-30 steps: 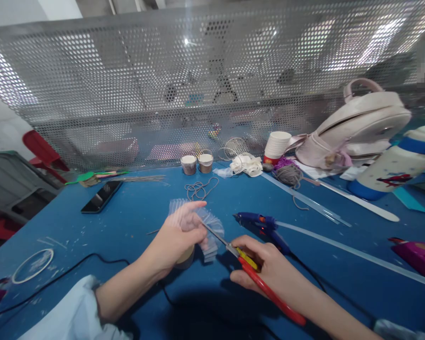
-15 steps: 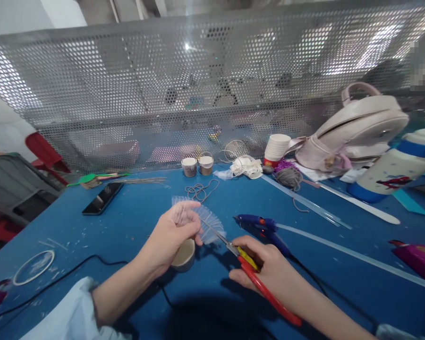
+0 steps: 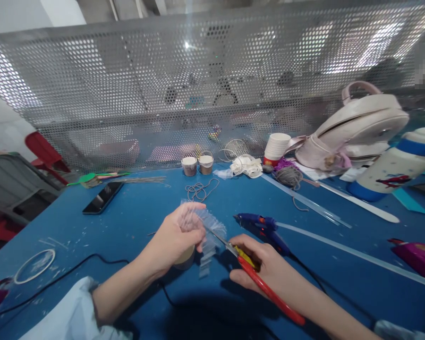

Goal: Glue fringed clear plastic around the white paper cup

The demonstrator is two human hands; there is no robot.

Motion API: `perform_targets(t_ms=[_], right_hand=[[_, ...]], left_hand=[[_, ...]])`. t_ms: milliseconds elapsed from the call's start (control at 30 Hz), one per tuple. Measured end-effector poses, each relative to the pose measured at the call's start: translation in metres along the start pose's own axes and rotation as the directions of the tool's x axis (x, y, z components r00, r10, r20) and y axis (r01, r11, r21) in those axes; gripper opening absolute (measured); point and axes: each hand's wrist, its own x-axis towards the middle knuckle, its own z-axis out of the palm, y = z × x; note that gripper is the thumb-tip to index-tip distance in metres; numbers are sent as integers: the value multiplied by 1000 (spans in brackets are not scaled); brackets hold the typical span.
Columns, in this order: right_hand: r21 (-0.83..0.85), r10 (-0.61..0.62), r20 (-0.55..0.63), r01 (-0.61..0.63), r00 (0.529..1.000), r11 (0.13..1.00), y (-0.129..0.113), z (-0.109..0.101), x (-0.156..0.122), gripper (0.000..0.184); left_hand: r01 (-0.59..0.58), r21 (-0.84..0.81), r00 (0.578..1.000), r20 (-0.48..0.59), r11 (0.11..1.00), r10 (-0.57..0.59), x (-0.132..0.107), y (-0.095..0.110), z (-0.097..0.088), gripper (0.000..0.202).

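My left hand (image 3: 180, 231) is closed, pinching a strip of translucent pleated ribbon (image 3: 212, 226) between thumb and fingers. The ribbon fans out to the right, and one end hangs down towards the table. My right hand (image 3: 265, 269) is wrapped round red-and-yellow-handled pliers (image 3: 246, 262). From the pliers' jaws a thin metallic line runs to the ribbon at my left fingertips; whether it is a wire or the jaw tips I cannot tell. Under my left hand sits a round tan object (image 3: 184, 260), partly hidden.
A blue glue gun (image 3: 257, 221) with a long clear stick lies right of centre. Behind it are grey yarn (image 3: 288, 177), stacked paper cups (image 3: 276, 148) and two small pots (image 3: 189, 166). A phone (image 3: 103, 198) lies left; a bottle (image 3: 393, 165) and bag (image 3: 361, 123) stand right.
The ribbon has shifted from a neat fan to a looser shape, with one end now dropping below my left hand. My left hand moved slightly right; the pliers barely moved.
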Motion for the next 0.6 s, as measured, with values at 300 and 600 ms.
perform_targets(t_ms=[300, 600], right_hand=[[66, 53, -23, -52, 998, 996, -2, -1, -1, 33], [27, 58, -62, -57, 996, 998, -3, 0, -1, 34]], left_hand=[[40, -35, 998, 44, 999, -39, 0, 2, -2, 46], [-45, -76, 997, -71, 996, 40, 1, -1, -9, 39]])
